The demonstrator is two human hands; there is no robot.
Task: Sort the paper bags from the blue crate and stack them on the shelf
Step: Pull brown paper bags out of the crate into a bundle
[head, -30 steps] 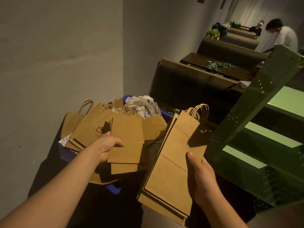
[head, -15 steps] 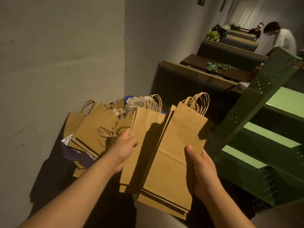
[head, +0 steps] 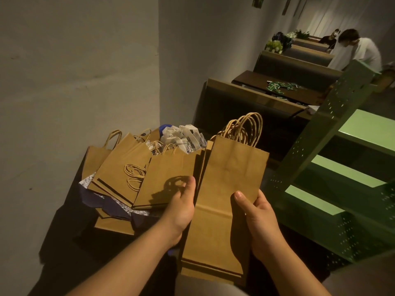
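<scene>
A stack of tall brown paper bags (head: 226,201) is held at centre, lying flat with the twisted-cord handles (head: 245,129) pointed to the far side. The stack is gripped along its right edge by the right hand (head: 259,218), with the thumb laid across the top bag and the fingers curled out of sight beneath. The left edge of the same stack is gripped by the left hand (head: 181,207), thumb on the upper side; how the fingers beneath lie cannot be told.

To the left of the stack, a loose heap of wider brown bags (head: 136,174) is fanned out over the blue crate (head: 164,127), of which only a small rim portion is visible at the far side. White patterned bags (head: 186,138) are seen at the far end of the heap, and dark blue patterned bags (head: 111,207) protrude from beneath its near edge.

The green metal shelf (head: 333,174), with perforated uprights and pale green boards, is located to the right, just beside the held stack but apart from it. No bags are seen on its visible boards.

Along the far wall, dark booth benches (head: 245,103) and a worktop (head: 277,86) bearing small green items are arranged. A person in a white shirt (head: 363,51) is seen at the far right.
</scene>
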